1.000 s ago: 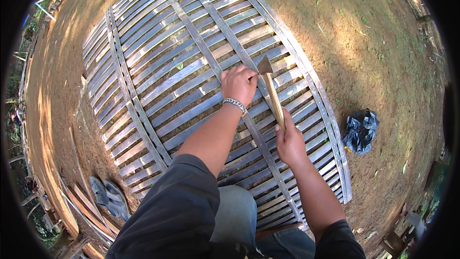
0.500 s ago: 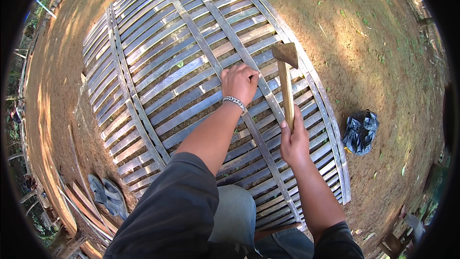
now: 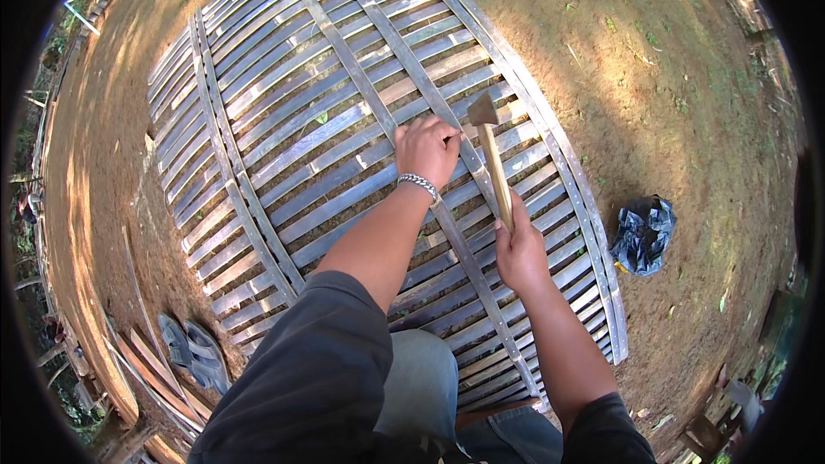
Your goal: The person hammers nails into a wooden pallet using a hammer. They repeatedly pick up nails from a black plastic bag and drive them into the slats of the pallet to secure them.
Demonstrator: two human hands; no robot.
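Note:
My left hand (image 3: 424, 153) rests on a long strip (image 3: 421, 83) of a slatted panel (image 3: 302, 148), thumb and fingertips pinched together. Whatever sits between those fingertips is too small to make out. In my right hand (image 3: 521, 249) is a hatchet, gripped low on its wooden handle (image 3: 496, 163). The hatchet's dark, rusty metal head (image 3: 483, 109) is raised just right of my left fingertips, apart from them. Many narrow grey-brown slats make up the panel, crossed by several long strips with rows of small nail dots.
A black plastic bag (image 3: 643, 236) lies on bare soil to the panel's right. At the lower left are grey sandals (image 3: 195, 352) and loose long strips (image 3: 155, 367). My jeans-covered knee (image 3: 418, 387) is over the panel's near part.
The hatchet's head has come left and slightly down, closer to my left hand, and its handle tilts more to the left. My right hand has shifted a little left; the left stays in place.

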